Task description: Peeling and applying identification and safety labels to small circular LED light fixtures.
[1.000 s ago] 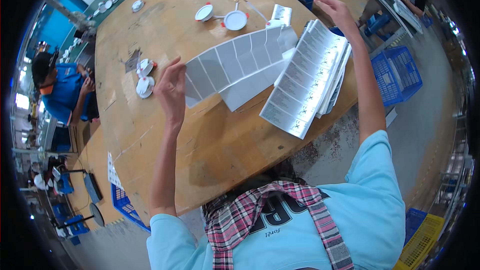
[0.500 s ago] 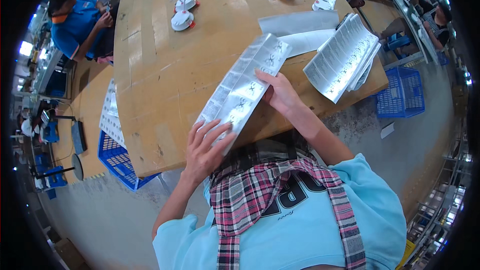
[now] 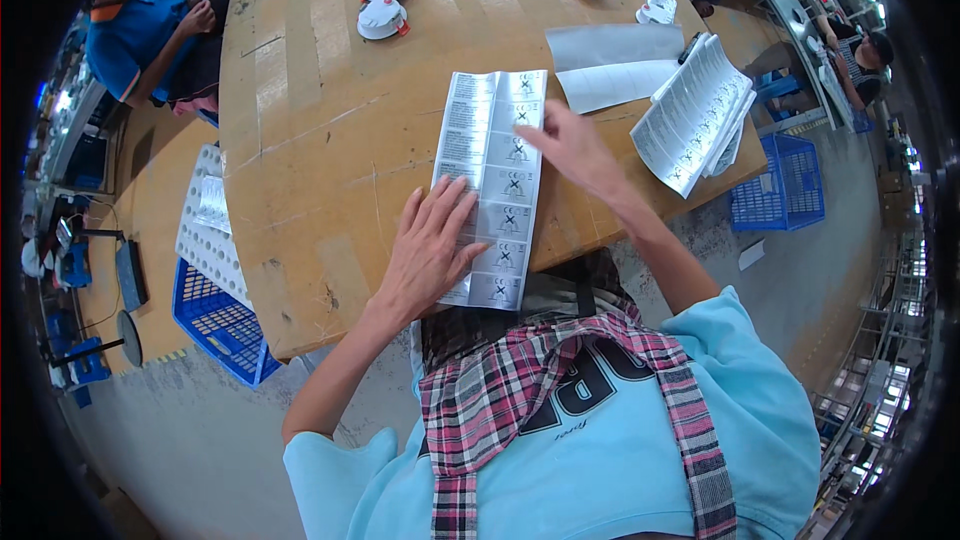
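Head view: white printed label sheet (image 3: 492,185) lay lengthwise on wooden tabletop (image 3: 310,120). My left hand (image 3: 432,245) pressed flat, fingers apart; right hand (image 3: 573,148) fingers together on its edge.

Left hand (image 3: 430,250) flat on label sheet (image 3: 495,155), right hand (image 3: 575,145) touching
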Tool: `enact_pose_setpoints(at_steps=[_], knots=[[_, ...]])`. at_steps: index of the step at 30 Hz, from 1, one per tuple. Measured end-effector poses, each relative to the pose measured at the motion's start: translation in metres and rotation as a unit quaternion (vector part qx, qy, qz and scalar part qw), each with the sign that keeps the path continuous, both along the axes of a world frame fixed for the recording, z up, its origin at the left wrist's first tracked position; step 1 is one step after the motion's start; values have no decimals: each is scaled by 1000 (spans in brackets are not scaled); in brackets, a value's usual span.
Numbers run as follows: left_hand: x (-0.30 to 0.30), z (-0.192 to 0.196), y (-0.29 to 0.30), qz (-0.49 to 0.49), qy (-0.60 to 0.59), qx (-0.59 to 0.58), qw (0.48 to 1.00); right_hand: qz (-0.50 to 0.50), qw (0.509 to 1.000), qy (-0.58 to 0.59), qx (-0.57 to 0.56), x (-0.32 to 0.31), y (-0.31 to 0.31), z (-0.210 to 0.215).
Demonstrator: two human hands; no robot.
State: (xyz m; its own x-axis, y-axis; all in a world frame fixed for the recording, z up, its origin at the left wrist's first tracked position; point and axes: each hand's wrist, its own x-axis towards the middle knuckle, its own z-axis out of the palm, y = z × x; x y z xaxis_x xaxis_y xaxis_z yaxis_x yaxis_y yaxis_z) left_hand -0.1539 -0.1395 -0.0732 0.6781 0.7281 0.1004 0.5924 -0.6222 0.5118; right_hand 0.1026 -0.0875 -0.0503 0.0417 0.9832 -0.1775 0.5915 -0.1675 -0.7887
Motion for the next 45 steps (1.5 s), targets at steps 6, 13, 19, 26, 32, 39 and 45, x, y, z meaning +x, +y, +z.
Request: enact_pose_setpoints(at_steps=[6, 13, 19, 26, 32, 39, 45], knots=[[-17, 16, 30, -11, 119, 84, 989, 28, 904, -269, 331, 61, 34, 34], [-8, 6, 46, 121, 24, 99, 987, 46, 891, -297, 341, 81, 65, -9], [1, 8, 61, 54, 88, 60, 993, 71, 876, -406, 251, 101, 34, -27], [19, 24, 100, -38, 105, 25, 993, 53, 849, -460, 253, 162, 10, -22], [45, 34, 104, -103, 91, -31, 990, 29, 895, -372, 245, 183, 3, 0], [48, 43, 104, -111, 87, -16, 990, 2, 914, -238, 328, 201, 25, 31], [91, 63, 125, -35, -83, -26, 996, -101, 938, -190, 272, 276, 89, 39]])
